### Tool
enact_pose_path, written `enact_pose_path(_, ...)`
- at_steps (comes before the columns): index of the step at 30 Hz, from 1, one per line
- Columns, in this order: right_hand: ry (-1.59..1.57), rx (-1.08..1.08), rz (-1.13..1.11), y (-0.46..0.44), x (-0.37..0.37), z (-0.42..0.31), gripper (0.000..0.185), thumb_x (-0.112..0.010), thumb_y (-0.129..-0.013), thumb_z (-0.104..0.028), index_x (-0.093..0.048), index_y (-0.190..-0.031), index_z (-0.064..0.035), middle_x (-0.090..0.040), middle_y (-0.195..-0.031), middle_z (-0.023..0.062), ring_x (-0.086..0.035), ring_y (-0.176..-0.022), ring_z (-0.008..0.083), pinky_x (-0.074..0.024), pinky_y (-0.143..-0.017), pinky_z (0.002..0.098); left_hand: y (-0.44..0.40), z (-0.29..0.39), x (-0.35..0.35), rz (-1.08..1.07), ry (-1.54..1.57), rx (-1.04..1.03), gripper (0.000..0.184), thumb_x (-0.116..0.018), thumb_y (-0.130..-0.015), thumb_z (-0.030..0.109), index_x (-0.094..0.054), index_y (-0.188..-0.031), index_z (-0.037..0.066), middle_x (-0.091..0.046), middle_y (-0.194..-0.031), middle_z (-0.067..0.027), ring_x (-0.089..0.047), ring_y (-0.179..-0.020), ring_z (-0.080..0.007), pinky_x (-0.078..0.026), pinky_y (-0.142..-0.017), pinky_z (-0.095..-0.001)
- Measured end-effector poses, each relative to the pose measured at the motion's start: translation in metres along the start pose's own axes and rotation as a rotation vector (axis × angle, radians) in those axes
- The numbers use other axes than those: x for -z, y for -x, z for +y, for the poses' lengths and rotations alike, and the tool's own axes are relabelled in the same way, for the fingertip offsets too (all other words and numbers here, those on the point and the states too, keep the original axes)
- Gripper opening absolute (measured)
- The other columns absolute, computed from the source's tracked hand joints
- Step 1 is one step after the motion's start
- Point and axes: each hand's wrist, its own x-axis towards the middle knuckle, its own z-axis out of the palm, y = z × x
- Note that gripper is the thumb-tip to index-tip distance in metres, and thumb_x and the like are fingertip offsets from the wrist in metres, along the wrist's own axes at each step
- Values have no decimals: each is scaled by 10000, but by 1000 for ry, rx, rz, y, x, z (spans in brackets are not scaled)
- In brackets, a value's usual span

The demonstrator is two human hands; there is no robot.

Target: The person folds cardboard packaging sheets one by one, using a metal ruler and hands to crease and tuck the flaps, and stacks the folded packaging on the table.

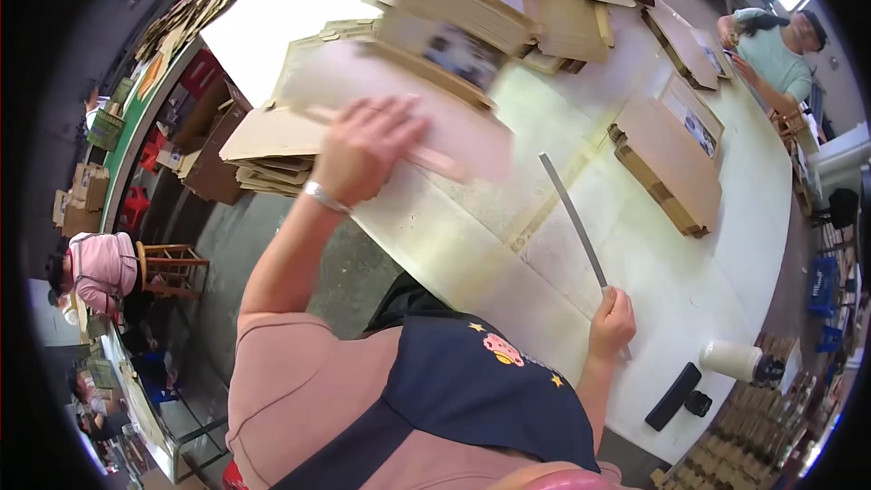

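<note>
My left hand (374, 145), with a bracelet at the wrist, grips the near edge of a flat cardboard piece (435, 122). The piece is smeared by motion, and my thumb is hidden. Below it lies a stack of flat cardboard (272, 141) at the table's edge. Closed around the lower end of a long thin grey strip (573, 218), like a steel ruler, is my right hand (614, 322). The strip points up and away over the white table (490, 218). Beyond it, to the right, rests a bundle of folded cardboard boxes (670, 159) with a printed picture.
Piles of printed cardboard (472, 36) cover the far side. A white bottle (731, 360) and a black phone-like object (673, 396) lie at the near right. Another person (771, 59) works at the far right; a person in pink (104, 268) sits at the left near a wooden stool (171, 269).
</note>
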Motion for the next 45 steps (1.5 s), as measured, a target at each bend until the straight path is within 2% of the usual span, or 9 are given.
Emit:
enact_pose_path(5,0,-21,-16,-2,1,-2,224,-594,-1058,-228,-667,-904,-84,-684,-841,82,-672,-747,313,-522,-628,422,52,-81,21,-145,4,181,231,-641,-943,215,-750,-1137,154,-742,-1192,-65,-694,-1067,-290,-537,-940,-439)
enact_pose_path(7,-2,-11,-16,-3,0,-2,226,-593,-1059,-230,-666,-901,-85,-681,-836,81,-670,-745,314,-520,-625,423,69,-104,25,-808,346,587,271,-604,-1017,292,-727,-1159,97,-727,-1248,-92,-671,-1135,-324,-515,-987,-464)
enact_pose_path(11,-19,-3,-36,-5,2,-4,226,-597,-1057,-231,-670,-901,-84,-681,-841,82,-670,-749,316,-521,-629,419,83,-154,-16,-970,390,837,531,-621,-1002,493,-633,-1364,105,-650,-1380,-163,-642,-1215,-370,-489,-1056,-476)
enact_pose_path(14,-28,10,-44,-6,4,-4,222,-602,-1054,-230,-675,-904,-82,-682,-844,83,-669,-747,316,-521,-630,418,72,-153,-36,-577,103,902,871,-695,-900,629,-392,-1604,215,-399,-1614,-238,-573,-1337,-407,-443,-1141,-452)
enact_pose_path(19,-13,9,-73,-6,3,-3,215,-613,-1048,-226,-685,-907,-81,-686,-845,84,-666,-744,317,-521,-635,417,80,-186,-99,-962,151,756,1167,-760,-722,789,-192,-1663,395,0,-1745,-192,-379,-1511,-396,-387,-1208,-455)
enact_pose_path(28,-77,-14,-12,-9,5,-5,190,-642,-1024,-216,-683,-893,-84,-684,-818,96,-669,-748,330,-525,-647,440,73,-213,-117,-976,221,643,1191,-788,-768,709,-129,-1682,323,4,-1727,-254,-327,-1518,-457,-347,-1228,-462)
enact_pose_path(31,-104,-83,-76,-9,12,-5,196,-625,-1031,-221,-691,-920,-74,-703,-856,118,-672,-779,353,-524,-685,453,20,-223,-107,-1246,112,418,1119,-841,-711,688,-380,-1614,215,-422,-1607,-205,-497,-1406,-409,-417,-1170,-473)
enact_pose_path(37,-144,-50,-119,-14,17,-6,196,-641,-1017,-228,-697,-904,-78,-700,-838,121,-670,-758,352,-528,-658,444,-125,-43,-78,-627,319,-30,655,-739,-928,390,-530,-1507,166,-532,-1535,-162,-559,-1338,-383,-458,-1120,-462)
enact_pose_path(45,-130,-31,-61,-14,15,-3,263,-649,-1016,-277,-717,-852,-83,-703,-811,138,-672,-711,376,-535,-632,449,-229,223,-146,-307,641,-543,701,-704,-946,441,-446,-1578,279,-383,-1659,-110,-363,-1510,-387,-275,-1246,-554)
